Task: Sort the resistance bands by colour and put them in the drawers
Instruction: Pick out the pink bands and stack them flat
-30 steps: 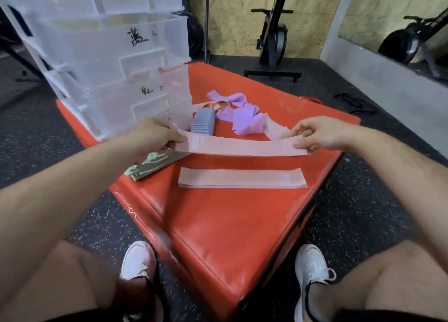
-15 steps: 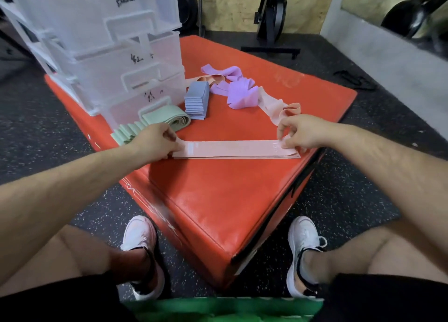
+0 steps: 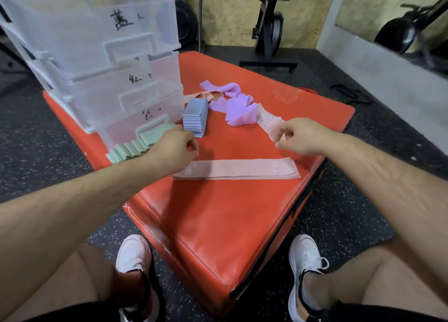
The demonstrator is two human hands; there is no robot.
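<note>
Drawers (image 3: 97, 42): handwriting illegible; flat pink band (image 3: 237, 170) print blurred.
</note>
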